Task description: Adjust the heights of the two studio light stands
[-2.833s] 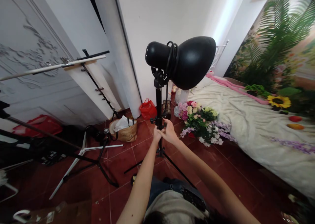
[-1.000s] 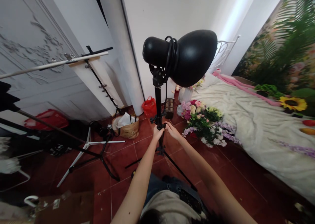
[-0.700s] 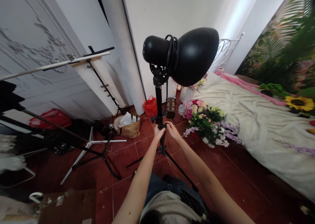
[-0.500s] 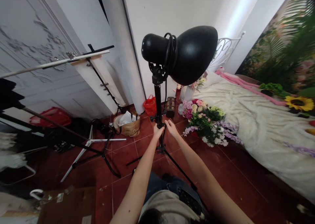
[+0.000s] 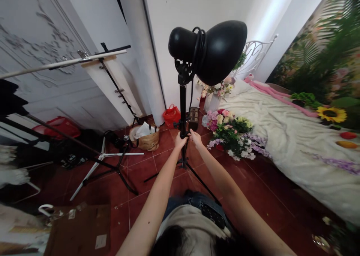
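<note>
In front of me stands a black light stand (image 5: 183, 102) on spread legs. A black studio lamp (image 5: 222, 51) with a bowl-shaped shade tops it, and its cord (image 5: 199, 48) is looped round the lamp's neck. My left hand (image 5: 180, 141) is closed round the pole at a collar below a clamp knob. On the pole's right side, my right hand (image 5: 196, 139) has its thumb and fingers pinched together at the same collar. They seem to be on a small knob there, mostly hidden by the fingers.
Right of the stand are artificial flowers (image 5: 227, 132) and a bed (image 5: 284, 136) with a cream cover. Behind are a red bag (image 5: 171, 116), a small wooden chest (image 5: 193, 118) and a basket (image 5: 149, 141). More tripod legs (image 5: 109, 173) and a cardboard box (image 5: 81, 229) lie left.
The lamp and pole appear slightly higher and further right in view, partly because the camera shifted. My left hand keeps its hold; my right fingers have drawn together at the collar.
</note>
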Available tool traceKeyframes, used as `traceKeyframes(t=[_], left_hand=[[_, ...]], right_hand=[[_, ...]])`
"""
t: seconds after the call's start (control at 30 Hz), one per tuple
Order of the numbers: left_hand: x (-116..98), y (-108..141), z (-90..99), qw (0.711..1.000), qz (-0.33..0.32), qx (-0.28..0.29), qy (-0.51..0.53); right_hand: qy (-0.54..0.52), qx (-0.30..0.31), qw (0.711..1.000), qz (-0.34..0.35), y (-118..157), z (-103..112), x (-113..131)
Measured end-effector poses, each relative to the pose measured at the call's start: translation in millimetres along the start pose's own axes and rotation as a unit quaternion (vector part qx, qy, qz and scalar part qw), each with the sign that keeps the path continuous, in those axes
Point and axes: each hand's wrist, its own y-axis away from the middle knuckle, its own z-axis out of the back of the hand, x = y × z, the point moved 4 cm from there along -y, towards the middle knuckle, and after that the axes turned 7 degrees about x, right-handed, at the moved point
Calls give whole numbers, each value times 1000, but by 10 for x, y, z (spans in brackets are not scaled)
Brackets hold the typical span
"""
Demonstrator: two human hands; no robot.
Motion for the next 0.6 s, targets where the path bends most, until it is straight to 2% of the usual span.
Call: traceKeyframes(t=[0.1,0.17,0.27,0.4,0.5,0.6], left_hand=[[230,295,169,1000,19,-9,17],[507,651,266,994,106,13,20],[936,1472,362,963,247,104,12],[1310,2767,488,923,324,207,4],[1510,3561,522,876,367,311,-29],[1613,4028,447,853,361,373,-59]], right_hand=[[-47,18,998,-34,515,148,-331],[-74,23,994,-74,983,282,-680],[-124,-20,976,-180,1814,481,-1329],[-231,-101,924,-287,2984,548,-2116],[-276,-142,895,-320,3800,451,-2507],[-320,-172,881,-303,4503,335,-2697]])
